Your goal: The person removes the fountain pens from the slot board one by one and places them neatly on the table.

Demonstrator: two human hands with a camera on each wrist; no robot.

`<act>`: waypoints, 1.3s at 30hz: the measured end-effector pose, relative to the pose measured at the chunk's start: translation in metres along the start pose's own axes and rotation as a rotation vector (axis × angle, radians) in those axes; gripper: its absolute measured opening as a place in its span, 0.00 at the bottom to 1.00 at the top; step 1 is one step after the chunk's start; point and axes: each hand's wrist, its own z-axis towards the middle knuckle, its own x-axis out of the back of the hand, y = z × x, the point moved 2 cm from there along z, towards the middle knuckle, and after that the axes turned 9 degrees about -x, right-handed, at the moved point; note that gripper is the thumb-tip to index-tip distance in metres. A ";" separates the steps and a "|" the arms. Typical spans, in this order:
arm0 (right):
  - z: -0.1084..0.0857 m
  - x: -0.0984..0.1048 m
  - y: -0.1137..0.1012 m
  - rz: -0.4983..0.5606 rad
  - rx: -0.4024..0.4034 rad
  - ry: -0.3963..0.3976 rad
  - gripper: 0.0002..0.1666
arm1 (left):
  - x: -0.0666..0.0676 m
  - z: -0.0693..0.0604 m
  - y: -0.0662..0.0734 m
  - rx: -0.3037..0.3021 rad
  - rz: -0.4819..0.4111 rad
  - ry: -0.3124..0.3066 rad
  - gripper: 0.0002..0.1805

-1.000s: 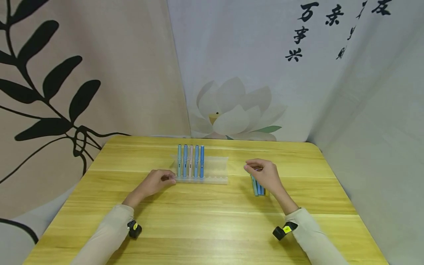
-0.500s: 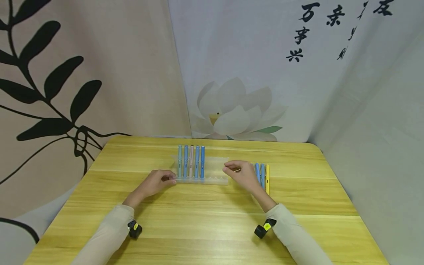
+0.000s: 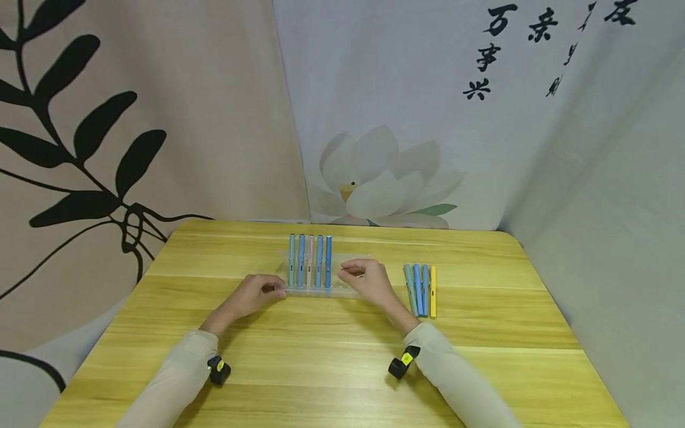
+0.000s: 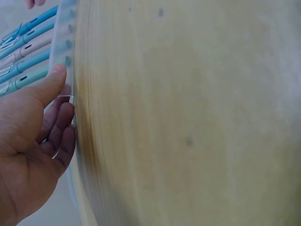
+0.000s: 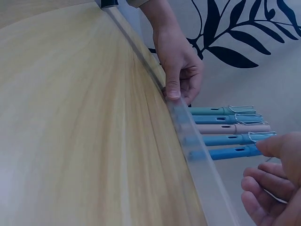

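A clear plastic pen rack point(image 3: 307, 293) stands at the middle back of the table, with several capped pens upright in its left part. From the left they run green point(image 3: 291, 261), blue, pink point(image 3: 309, 261), blue and a deeper blue pen point(image 3: 328, 261). My left hand point(image 3: 257, 292) holds the rack's left end, thumb against the front and fingers curled behind, as the left wrist view shows. My right hand point(image 3: 369, 282) hovers before the rack's right part, fingers loosely bent, with no object visible in it. In the right wrist view its thumb point(image 5: 277, 146) overlaps the deeper blue pen's end; contact is unclear.
Right of the rack, several pens lie side by side on the wooden table point(image 3: 321, 368): a green pen point(image 3: 411, 291), two blue ones and a yellow pen point(image 3: 433, 291). Printed curtains point(image 3: 241, 119) hang behind the table.
My right hand has moved left from above the loose pens to the rack, uncovering those pens. My left hand stays at the rack's end.
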 end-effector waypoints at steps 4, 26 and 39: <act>0.004 -0.008 -0.001 -0.002 -0.014 0.004 0.17 | 0.000 0.000 0.000 0.007 0.006 -0.003 0.09; 0.019 -0.032 -0.001 -0.021 -0.083 0.014 0.12 | 0.001 0.001 0.000 -0.009 -0.002 0.007 0.09; 0.017 -0.033 -0.005 -0.023 -0.057 0.023 0.09 | 0.000 0.000 -0.001 -0.012 0.000 0.007 0.10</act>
